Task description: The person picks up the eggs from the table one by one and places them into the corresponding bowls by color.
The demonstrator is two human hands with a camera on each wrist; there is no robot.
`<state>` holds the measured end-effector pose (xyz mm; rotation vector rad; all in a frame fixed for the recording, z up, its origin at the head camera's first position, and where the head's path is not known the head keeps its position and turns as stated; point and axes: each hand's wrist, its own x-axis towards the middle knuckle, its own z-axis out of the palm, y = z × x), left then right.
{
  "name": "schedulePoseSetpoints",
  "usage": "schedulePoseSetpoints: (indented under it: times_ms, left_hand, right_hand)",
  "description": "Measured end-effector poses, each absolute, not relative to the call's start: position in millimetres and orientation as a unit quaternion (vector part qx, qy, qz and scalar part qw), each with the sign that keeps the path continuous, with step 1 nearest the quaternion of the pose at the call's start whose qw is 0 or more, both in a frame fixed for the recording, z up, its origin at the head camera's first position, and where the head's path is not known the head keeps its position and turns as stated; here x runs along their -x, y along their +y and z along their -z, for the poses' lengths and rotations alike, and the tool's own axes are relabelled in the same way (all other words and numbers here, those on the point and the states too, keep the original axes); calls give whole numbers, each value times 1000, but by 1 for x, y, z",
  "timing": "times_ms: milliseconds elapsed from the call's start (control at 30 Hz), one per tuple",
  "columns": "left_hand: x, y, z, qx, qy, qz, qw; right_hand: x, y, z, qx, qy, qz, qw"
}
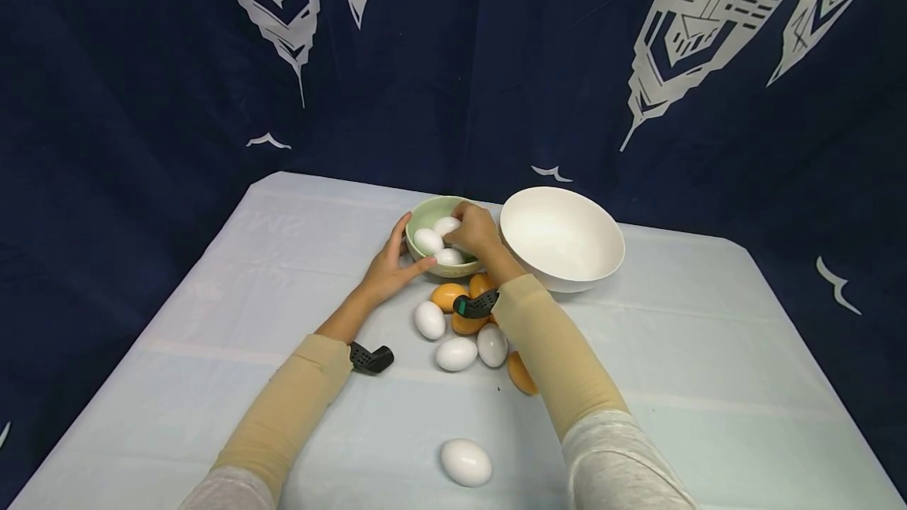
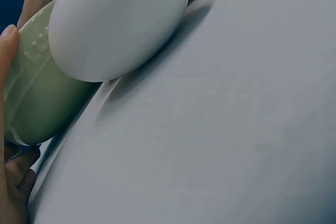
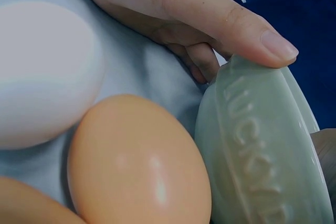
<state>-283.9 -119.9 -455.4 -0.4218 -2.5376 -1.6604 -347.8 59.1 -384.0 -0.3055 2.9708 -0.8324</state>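
My left hand (image 1: 388, 267) grips the side of a small pale green bowl (image 1: 418, 215), thumb at the near rim and fingers around the left side. Raised lettering runs along the bowl (image 3: 247, 145) in the right wrist view. Several white eggs (image 1: 427, 241) lie inside it. Reaching over the bowl's right rim, my right hand (image 1: 476, 230) pinches a white egg (image 1: 445, 227) between thumb and fingers. Part of that egg is hidden by the hand. In the right wrist view, the left thumb (image 3: 252, 38) presses on the rim.
A larger white bowl (image 1: 563, 230) stands right of the green one. Brown eggs (image 1: 449, 297) and white eggs (image 1: 457, 354) cluster in front of the green bowl, some partly under the right forearm. One white egg (image 1: 466, 463) lies near the front edge. A dark blue curtain (image 1: 425, 101) hangs behind the table.
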Motion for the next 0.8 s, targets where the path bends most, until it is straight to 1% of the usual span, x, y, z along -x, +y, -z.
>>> schedulePoseSetpoints:
  times_ms: [100,333,800]
  left_hand:
    - [284,-118,456,137,-827,543,38]
    - [284,-117,453,137,-829,542,36]
    - [285,-119,457,138,-828,541,41]
  right_hand:
    - [346,61,383,99,956,274,21]
    - [342,67,378,112,948,297,3]
    - [318,79,363,165,930,327,7]
